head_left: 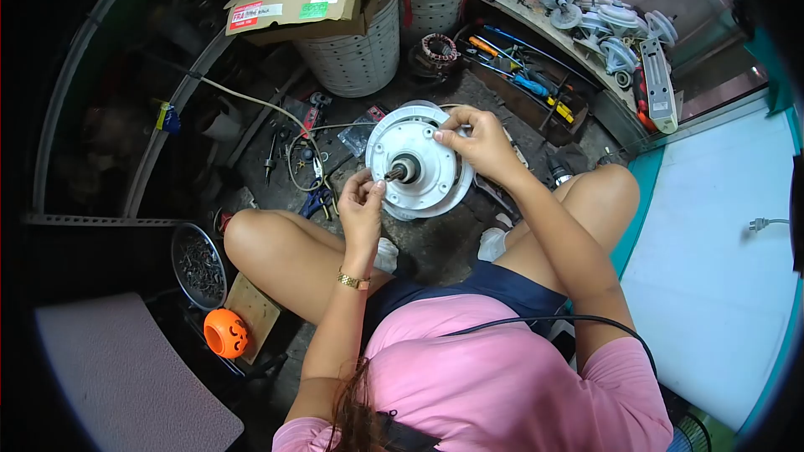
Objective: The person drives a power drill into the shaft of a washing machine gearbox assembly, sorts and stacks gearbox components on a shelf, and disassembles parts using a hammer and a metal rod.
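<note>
Between my knees sits a white round gearbox (433, 169), its flat face turned up, with a splined metal shaft (397, 172) sticking out of a dark collar in the middle. Small screw holes dot the face near its edge. My left hand (362, 199) is closed at the lower left rim, fingertips pinched beside the shaft's end; whatever they hold is hidden. At the upper right, my right hand (481, 147) pinches thumb and forefinger together over a hole near the rim. Anything between those fingertips is too small to name.
A bowl of screws (199, 268) and an orange pumpkin bucket (226, 333) stand at left. Pliers (318, 199) and a cord lie ahead. A cardboard box (335, 2) tops a perforated basket (356, 59). Screwdrivers fill a tray (536, 88); more gearboxes (615, 21) line a shelf.
</note>
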Motion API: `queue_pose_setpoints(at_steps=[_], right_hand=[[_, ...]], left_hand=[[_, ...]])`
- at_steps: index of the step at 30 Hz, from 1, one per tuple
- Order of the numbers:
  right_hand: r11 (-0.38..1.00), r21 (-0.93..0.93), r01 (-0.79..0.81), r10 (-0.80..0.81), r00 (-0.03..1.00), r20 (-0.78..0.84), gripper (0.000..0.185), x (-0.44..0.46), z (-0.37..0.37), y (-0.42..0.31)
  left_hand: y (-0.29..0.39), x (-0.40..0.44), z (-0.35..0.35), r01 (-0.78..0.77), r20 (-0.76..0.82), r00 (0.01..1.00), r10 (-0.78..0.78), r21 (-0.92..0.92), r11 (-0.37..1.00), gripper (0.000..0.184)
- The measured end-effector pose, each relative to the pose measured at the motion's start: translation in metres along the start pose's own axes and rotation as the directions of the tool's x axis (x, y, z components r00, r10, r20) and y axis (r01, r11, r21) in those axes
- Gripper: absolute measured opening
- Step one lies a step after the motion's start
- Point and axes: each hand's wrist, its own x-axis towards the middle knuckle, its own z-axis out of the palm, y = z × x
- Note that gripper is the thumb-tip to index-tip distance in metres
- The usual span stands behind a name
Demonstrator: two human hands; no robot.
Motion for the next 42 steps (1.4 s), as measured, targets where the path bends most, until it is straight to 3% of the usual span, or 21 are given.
queue_pose_setpoints(at_steps=[3,4,7,8,9,11,12,14,17,18,21,22,25,30,32,35,36,39,42], right_hand=[[0.946,0.267,-0.185,0.178,0.983,0.050,0.015,-0.004,0.006,0.020],[0.921,0.333,-0.200,0.190,0.980,0.064,0.015,-0.005,0.007,0.022],[0.839,0.475,-0.266,0.244,0.964,0.109,0.015,-0.004,0.009,0.024],[0.808,0.512,-0.293,0.267,0.956,0.125,0.015,-0.004,0.010,0.024],[0.803,0.511,-0.305,0.275,0.952,0.135,0.015,-0.003,0.010,0.024],[0.795,0.510,-0.329,0.293,0.944,0.152,0.016,-0.001,0.010,0.024],[0.814,0.476,-0.333,0.298,0.943,0.150,0.017,0.000,0.009,0.021],[0.847,0.405,-0.346,0.313,0.938,0.146,0.020,0.003,0.007,0.015],[0.968,0.245,-0.062,0.086,0.992,-0.087,0.031,0.006,0.012,0.022],[0.965,0.243,-0.099,0.126,0.987,-0.100,0.046,0.008,0.013,0.020],[0.740,0.623,-0.254,0.312,0.950,0.017,0.056,0.010,0.010,0.009],[0.748,0.527,-0.402,0.380,0.912,0.156,0.062,0.010,0.002,0.005],[0.707,0.466,-0.531,0.366,0.840,0.401,0.065,0.010,-0.009,-0.011],[0.810,0.358,-0.464,0.302,0.854,0.423,0.054,0.017,-0.002,0.004],[0.857,0.342,-0.385,0.259,0.896,0.361,0.050,0.018,0.004,0.015],[0.753,0.472,-0.459,0.238,0.858,0.454,0.049,0.018,0.013,0.048],[0.754,0.431,-0.495,0.272,0.833,0.481,0.047,0.014,0.009,0.041],[0.725,0.448,-0.522,0.296,0.825,0.482,0.046,0.019,0.018,0.042],[0.713,0.458,-0.530,0.300,0.822,0.485,0.042,0.027,0.021,0.040]], left_hand=[[-0.010,0.010,-0.013,-0.216,-0.013,0.971,0.237,0.374,0.902,0.037],[-0.010,0.014,-0.023,-0.307,0.054,0.931,0.360,0.649,0.696,0.048],[-0.004,0.015,-0.016,-0.348,-0.088,0.867,0.491,0.598,0.722,0.055],[-0.001,0.015,-0.013,-0.180,-0.029,0.982,0.185,0.120,0.976,0.054],[0.001,0.016,-0.011,0.144,0.033,0.989,-0.142,-0.342,0.929,0.053],[-0.005,0.023,-0.021,0.562,0.430,0.825,-0.366,-0.570,0.599,0.050],[0.009,0.016,-0.014,0.513,0.428,0.847,-0.314,-0.505,0.694,0.047],[0.008,0.015,-0.011,0.506,0.430,0.853,-0.297,-0.539,0.673,0.043],[0.010,0.017,-0.008,0.505,0.442,0.855,-0.272,-0.586,0.634,0.038],[0.012,0.017,-0.008,0.511,0.435,0.854,-0.285,-0.599,0.616,0.038],[0.019,0.018,-0.010,0.551,0.440,0.834,-0.332,-0.643,0.532,0.040],[0.022,0.019,-0.011,0.569,0.444,0.822,-0.357,-0.654,0.498,0.040],[0.029,0.018,-0.017,0.618,0.491,0.786,-0.375,-0.641,0.456,0.039],[0.029,0.020,-0.022,0.659,0.537,0.752,-0.381,-0.612,0.437,0.038],[0.029,0.016,-0.022,0.616,0.491,0.786,-0.375,-0.585,0.527,0.037],[0.025,0.011,-0.025,0.608,0.476,0.792,-0.382,-0.560,0.564,0.035],[0.026,0.010,-0.026,0.613,0.477,0.789,-0.387,-0.557,0.560,0.035],[0.030,0.010,-0.027,0.694,0.523,0.718,-0.460,-0.586,0.418,0.035],[0.029,0.017,-0.030,0.693,0.545,0.720,-0.430,-0.601,0.398,0.036]])
